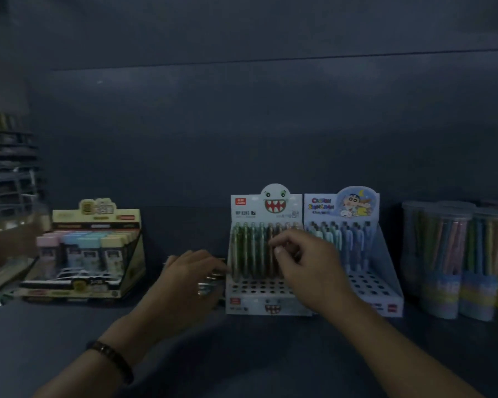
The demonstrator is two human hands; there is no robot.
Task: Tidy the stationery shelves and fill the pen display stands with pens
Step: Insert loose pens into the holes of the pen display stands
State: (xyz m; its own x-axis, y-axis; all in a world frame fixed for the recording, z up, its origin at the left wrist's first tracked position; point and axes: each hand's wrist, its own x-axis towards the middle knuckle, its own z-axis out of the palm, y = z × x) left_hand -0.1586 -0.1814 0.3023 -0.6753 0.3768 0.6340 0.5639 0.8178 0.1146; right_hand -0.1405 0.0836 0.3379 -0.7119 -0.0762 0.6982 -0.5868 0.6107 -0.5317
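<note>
The right hand [305,262] pinches a pen [271,235] standing in the back row of the monster-face stand [266,205], empty holes just beneath its wrist, while the left hand [184,277], beside the stand's left wall, grips spare pens [209,280], with bare shelf [161,326] further left.

Two pen stands side by side on a shelf [242,354], mid-row

The left stand [250,307] touches the right stand [385,254]; each holds a back row of pens [250,248] upright, its front holes bare. Well apart to the left sits an open display box [98,216]; just right of the stands stand lidded tubs [443,259], clustered. The left hand [184,280] lies beside the left stand's left wall, holding loose pens [210,278] – the right hand [308,262] hangs before that stand's row, fingertips at the pens.
</note>
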